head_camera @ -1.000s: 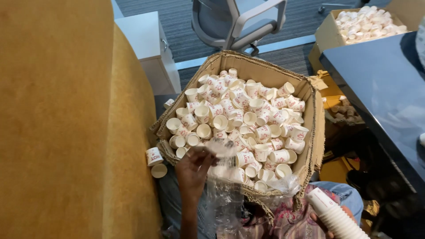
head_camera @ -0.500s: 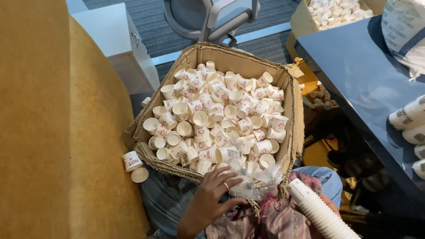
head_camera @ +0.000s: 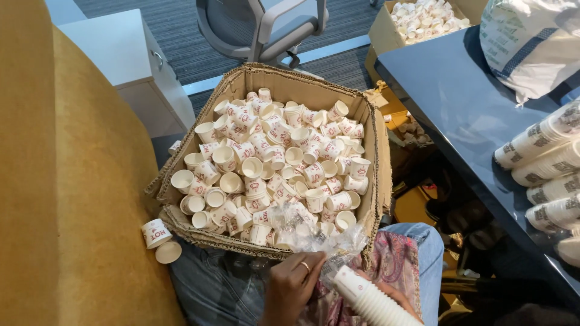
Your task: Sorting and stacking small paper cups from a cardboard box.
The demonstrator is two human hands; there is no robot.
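Note:
A cardboard box (head_camera: 376,158) rests on my lap, filled with several loose white paper cups (head_camera: 272,163) with red print. Crumpled clear plastic wrap (head_camera: 302,226) lies over the box's near edge. My left hand (head_camera: 293,288), with a ring on one finger, sits just below that edge and pinches the lower end of the wrap. My right hand (head_camera: 397,298) is mostly hidden under a nested stack of white cups (head_camera: 368,300), which it holds slanted toward the wrap.
Two cups (head_camera: 158,236) lie outside the box against the yellow seat (head_camera: 60,181). A blue table (head_camera: 459,102) at right carries wrapped cup stacks (head_camera: 544,163) and a white sack (head_camera: 531,36). Beyond are a grey office chair (head_camera: 272,24), a white cabinet (head_camera: 115,54) and another box of cups (head_camera: 417,18).
My left hand has pulled back from inside the box to its near edge and now pinches the wrap. The cup stack in my right hand has moved left toward the wrap.

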